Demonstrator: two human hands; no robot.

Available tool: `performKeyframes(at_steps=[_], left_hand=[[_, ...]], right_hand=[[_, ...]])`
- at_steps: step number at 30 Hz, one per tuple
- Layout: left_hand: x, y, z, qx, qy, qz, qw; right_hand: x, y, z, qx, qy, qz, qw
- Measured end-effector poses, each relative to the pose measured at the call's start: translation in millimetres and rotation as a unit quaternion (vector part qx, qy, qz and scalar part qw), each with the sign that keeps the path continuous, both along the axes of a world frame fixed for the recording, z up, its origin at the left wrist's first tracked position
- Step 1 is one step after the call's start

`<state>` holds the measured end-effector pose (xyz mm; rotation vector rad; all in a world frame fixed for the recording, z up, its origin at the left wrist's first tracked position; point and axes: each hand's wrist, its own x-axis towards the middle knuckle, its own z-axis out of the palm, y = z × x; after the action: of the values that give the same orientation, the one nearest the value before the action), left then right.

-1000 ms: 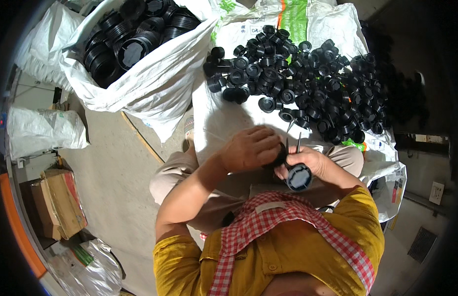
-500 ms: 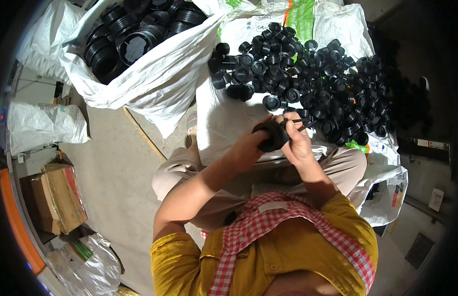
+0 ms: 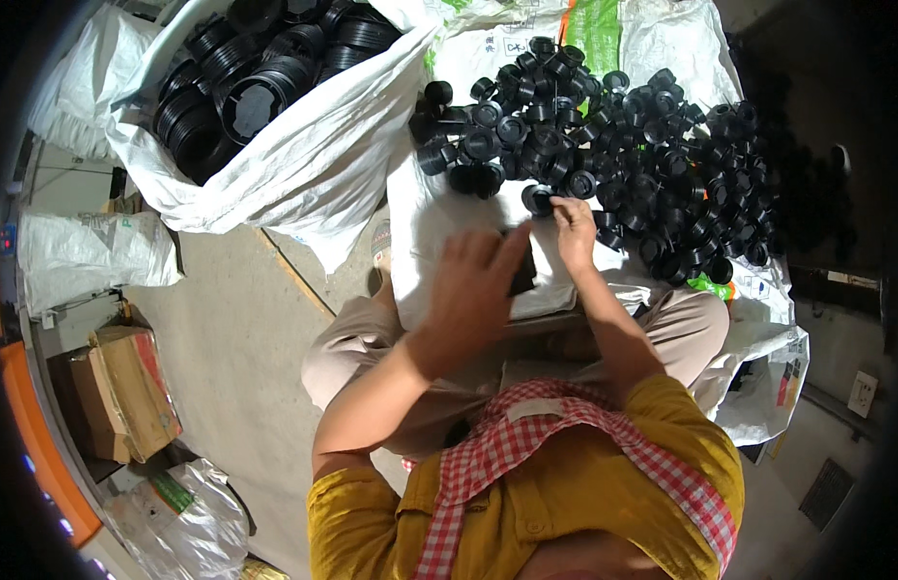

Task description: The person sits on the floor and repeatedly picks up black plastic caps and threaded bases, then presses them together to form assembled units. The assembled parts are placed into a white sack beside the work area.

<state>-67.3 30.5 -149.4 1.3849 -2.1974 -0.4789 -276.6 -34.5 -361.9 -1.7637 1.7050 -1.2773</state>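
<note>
My left hand (image 3: 459, 295), smeared by motion, is over the white sack (image 3: 420, 208) in front of me. A dark, round-looking black plastic part (image 3: 522, 266) shows beside its thumb; whether the fingers grip it cannot be made out. My right hand (image 3: 576, 237) reaches forward, its thumb and fingertips pinched at the edge of a small round black cap (image 3: 537, 200). That cap lies at the near edge of a heap of similar black caps (image 3: 546, 145) spread over the sack.
At the far left an opened white woven sack (image 3: 304, 155) holds large ribbed black rings (image 3: 251, 106). A cardboard box (image 3: 130, 396) and a plastic bag (image 3: 193, 517) stand on the left. My folded legs (image 3: 352, 348) border the near side of the sack.
My hands were together on a black round part; now they are apart. The left has moved to the left, and the right has reached forward to a cap at the heap's edge.
</note>
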Motion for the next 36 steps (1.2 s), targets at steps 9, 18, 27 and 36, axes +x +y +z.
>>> performKeyframes(at_steps=[9,18,27,36], left_hand=[[167.0,-94.1,163.1,-0.421,-0.221,0.304,0.825],[67.1,-17.6,105.0,-0.201,0.227,0.207,0.930],[-16.4,-19.4,-60.6,0.480,0.456,0.087,0.744],[-4.8,-9.2,-47.1,0.597,0.461,-0.054,0.654]], right_hand=[[-12.9,-34.4,-55.3,0.296,0.415,0.124,0.851],[-6.7,7.2,17.4,0.196,0.127,0.019,0.972],[24.3,93.5,142.0,0.118,-0.034,0.261,0.957],[-16.5,67.7,161.4,-0.007,0.127,0.339,0.932]])
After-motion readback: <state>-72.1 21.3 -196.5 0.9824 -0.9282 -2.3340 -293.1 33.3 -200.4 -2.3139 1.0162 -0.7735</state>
